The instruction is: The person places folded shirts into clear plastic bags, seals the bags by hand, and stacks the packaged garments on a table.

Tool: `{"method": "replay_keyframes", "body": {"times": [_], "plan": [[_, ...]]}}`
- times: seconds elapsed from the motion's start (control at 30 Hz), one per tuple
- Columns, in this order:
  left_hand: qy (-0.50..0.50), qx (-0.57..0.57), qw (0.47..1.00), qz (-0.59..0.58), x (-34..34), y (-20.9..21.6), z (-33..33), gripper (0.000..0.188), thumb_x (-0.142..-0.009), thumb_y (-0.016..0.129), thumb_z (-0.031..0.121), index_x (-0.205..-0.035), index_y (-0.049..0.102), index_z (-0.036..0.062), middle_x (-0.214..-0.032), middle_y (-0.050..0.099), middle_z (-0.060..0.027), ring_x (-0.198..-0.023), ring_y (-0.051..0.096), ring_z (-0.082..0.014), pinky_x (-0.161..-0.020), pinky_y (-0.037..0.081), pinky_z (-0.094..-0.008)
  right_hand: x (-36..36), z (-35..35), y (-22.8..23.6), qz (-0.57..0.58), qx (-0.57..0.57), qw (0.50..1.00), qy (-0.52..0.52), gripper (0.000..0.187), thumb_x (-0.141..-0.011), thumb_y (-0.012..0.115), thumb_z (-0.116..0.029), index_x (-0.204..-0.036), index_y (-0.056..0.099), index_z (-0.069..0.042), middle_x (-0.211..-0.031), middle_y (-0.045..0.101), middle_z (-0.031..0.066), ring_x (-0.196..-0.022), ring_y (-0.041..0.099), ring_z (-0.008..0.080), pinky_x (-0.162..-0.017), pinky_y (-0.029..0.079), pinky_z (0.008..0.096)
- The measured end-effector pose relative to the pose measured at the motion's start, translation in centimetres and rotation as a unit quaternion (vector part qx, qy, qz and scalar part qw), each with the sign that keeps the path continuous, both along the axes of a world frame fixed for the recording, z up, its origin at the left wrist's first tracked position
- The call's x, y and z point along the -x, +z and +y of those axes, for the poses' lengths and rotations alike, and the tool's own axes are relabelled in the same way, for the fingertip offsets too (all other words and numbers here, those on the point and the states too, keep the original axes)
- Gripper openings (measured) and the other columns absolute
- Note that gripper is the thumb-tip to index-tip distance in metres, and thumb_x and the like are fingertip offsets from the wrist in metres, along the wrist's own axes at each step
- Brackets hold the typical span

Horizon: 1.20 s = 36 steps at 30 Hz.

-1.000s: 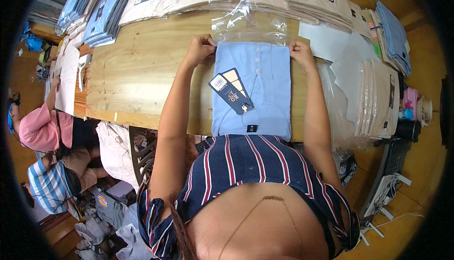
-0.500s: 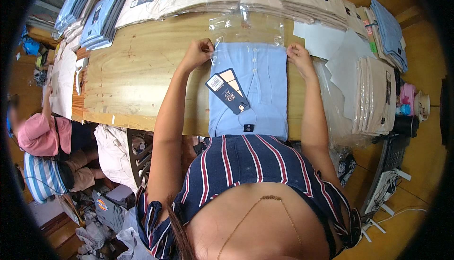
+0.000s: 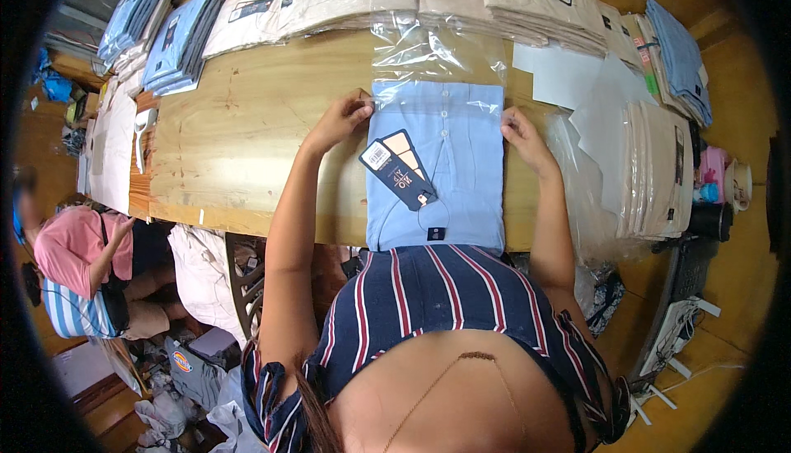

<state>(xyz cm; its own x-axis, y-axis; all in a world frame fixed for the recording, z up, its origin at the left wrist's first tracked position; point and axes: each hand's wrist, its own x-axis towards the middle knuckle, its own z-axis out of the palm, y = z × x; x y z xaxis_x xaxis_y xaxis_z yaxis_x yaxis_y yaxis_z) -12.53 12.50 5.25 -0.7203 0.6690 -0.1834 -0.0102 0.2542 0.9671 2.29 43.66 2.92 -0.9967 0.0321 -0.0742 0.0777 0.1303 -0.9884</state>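
A folded light blue shirt lies in front of me at the table's near edge, its button placket facing up. A dark hang tag with a pale barcode label rests on its front, tied by a loop of string near a small dark label. A clear plastic bag covers the shirt's far end and stretches beyond it. My left hand pinches the bag at the shirt's left edge. At the right edge, my right hand pinches it with thumb and fingers closed.
Bagged beige garments line the table's far side; blue folded stacks stand far left. Clear bags and beige packs lie right. A white handled tool is at left. A person in pink sits beyond the left end.
Both hands have moved slightly nearer to me along the shirt's sides, still pinching the bag. The person in pink has drawn an arm back from the table.
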Motion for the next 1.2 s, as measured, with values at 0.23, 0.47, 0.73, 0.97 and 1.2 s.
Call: {"method": "replay_keyframes", "body": {"times": [0.23, 0.47, 0.73, 0.97, 1.2], "plan": [[0.102, 0.001, 0.994, -0.035, -4.8, -0.8, -1.5, 0.01, -0.084, 0.045, 0.012, -0.086, 0.048, 0.0025, -0.075, 0.049, 0.0012, -0.069, 0.045, -0.0061, -0.061, 0.037, -0.0181, -2.9, -1.4, 0.9, -0.046, 0.006, 0.998, 0.047, 0.008, -0.08, 0.046, -0.006, -0.082, 0.039, -0.006, -0.077, 0.033, -0.003, -0.075, 0.034, 0.0072, -0.071, 0.031, 0.0198], [0.307, 0.103, 0.932, 0.162, -10.2, -2.0, -3.2, 0.012, -0.076, 0.054, 0.004, -0.087, 0.053, 0.0007, -0.075, 0.056, -0.0038, -0.066, 0.051, -0.0084, -0.059, 0.042, -0.0217, -4.9, -1.5, 0.0, -0.083, 0.038, 0.995, 0.036, 0.004, -0.084, 0.044, -0.013, -0.086, 0.042, -0.011, -0.076, 0.038, -0.0059, -0.071, 0.038, 0.0031, -0.062, 0.035, 0.0186], [0.18, 0.163, 0.879, 0.411, -11.4, 0.4, 0.5, 0.028, -0.061, 0.066, 0.008, -0.087, 0.057, 0.0035, -0.085, 0.047, -0.0112, -0.074, 0.043, -0.0265, -0.068, 0.038, -0.0336, -4.2, -3.0, 1.2, -0.117, 0.032, 0.991, -0.054, 0.013, -0.081, 0.047, -0.008, -0.093, 0.043, -0.01, -0.077, 0.044, -0.0043, -0.07, 0.042, 0.0038, -0.059, 0.036, 0.0188], [0.248, -0.062, 0.965, 0.06, -7.6, -2.8, -0.2, 0.02, -0.073, 0.058, 0.003, -0.09, 0.048, 0.001, -0.085, 0.051, -0.005, -0.073, 0.048, -0.0113, -0.062, 0.04, -0.0228, -4.2, -2.5, -0.6, -0.078, 0.02, 0.994, -0.076, 0.015, -0.078, 0.052, -0.004, -0.09, 0.045, -0.007, -0.081, 0.048, -0.0025, -0.073, 0.044, 0.0063, -0.064, 0.038, 0.0216], [0.193, -0.105, 0.971, -0.096, -9.5, -2.1, -2.5, 0.011, -0.074, 0.059, 0.007, -0.077, 0.048, 0.0054, -0.079, 0.053, -0.0006, -0.076, 0.048, -0.0084, -0.071, 0.038, -0.0216, -6.1, -2.6, 1.0, -0.153, 0.02, 0.988, 0.007, 0.007, -0.08, 0.048, -0.008, -0.083, 0.043, -0.004, -0.073, 0.041, -0.0031, -0.068, 0.042, 0.0068, -0.064, 0.036, 0.0195]]}}
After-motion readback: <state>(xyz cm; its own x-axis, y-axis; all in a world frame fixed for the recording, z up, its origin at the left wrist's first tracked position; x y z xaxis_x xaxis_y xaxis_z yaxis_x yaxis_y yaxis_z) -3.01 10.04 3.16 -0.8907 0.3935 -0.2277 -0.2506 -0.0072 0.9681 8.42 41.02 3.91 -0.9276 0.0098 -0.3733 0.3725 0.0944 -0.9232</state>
